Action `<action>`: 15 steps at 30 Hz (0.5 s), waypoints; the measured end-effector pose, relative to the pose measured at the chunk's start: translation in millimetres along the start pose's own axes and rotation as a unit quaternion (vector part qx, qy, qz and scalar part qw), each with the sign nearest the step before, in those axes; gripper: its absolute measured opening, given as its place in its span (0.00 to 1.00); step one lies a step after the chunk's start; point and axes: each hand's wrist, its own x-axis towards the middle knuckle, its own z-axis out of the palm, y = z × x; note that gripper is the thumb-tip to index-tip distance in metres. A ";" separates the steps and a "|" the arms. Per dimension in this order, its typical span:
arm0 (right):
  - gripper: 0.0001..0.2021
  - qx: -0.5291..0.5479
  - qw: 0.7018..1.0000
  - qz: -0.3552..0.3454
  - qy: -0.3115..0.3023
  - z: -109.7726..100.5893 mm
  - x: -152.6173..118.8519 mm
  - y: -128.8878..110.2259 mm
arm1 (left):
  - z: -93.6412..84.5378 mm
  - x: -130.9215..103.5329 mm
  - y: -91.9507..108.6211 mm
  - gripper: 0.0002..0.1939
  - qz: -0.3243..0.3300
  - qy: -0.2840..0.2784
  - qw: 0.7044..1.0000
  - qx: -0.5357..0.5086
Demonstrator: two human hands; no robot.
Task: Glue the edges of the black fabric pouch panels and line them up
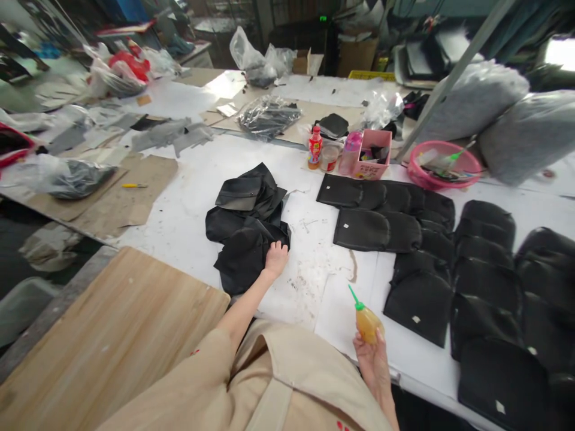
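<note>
A heap of soft black pieces (245,254), in leather-like or cloth-like material, lies crumpled on the white-covered table in front of me. My left hand (277,258) is at the heap's near right edge, fingers curled onto a black piece there. Low at the right, my right hand (372,356) is closed around a squeeze bottle (369,325) of amber liquid. The bottle's thin green nozzle points up and to the left, over the table's paper. To its right, flat black pieces (420,293) with small white labels lie overlapped in rows.
A wooden board (112,335) lies at the near left. Cardboard sheets (148,185) carry a yellow cutter (135,185). Farther back stand a red-capped drink bottle (315,148), a pink box (372,167) and a pink basin (417,173). Stuffed plastic bags (534,131) and a slanted pole (453,84) are at the right.
</note>
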 end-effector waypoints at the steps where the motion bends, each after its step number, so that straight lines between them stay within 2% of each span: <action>1: 0.24 -0.001 1.000 0.000 -0.002 0.0 -0.3 -0.3 | -1.8 -2.6 -0.4 0.06 -0.002 -0.004 1.000 -0.015; 5: 0.21 -0.019 1.000 -0.010 -0.020 -1.3 -1.0 0.0 | -11.2 -16.0 -3.2 0.09 0.007 -0.010 0.995 -0.104; 7: 0.19 -0.032 0.999 -0.009 -0.032 -0.7 -1.3 0.0 | -15.1 -23.6 1.4 0.11 0.047 0.000 0.982 -0.182; 10: 0.18 -0.027 0.999 -0.014 -0.036 3.0 -3.0 -1.6 | -15.9 -41.6 19.8 0.10 0.113 0.006 0.956 -0.269; 13: 0.21 -0.001 0.999 -0.020 -0.037 7.3 -6.4 -3.9 | -8.9 -69.5 41.0 0.11 0.166 -0.050 0.947 -0.269; 15: 0.21 0.000 0.999 -0.020 -0.042 8.8 -8.9 -5.0 | -1.4 -88.5 49.1 0.10 0.209 -0.126 0.937 -0.251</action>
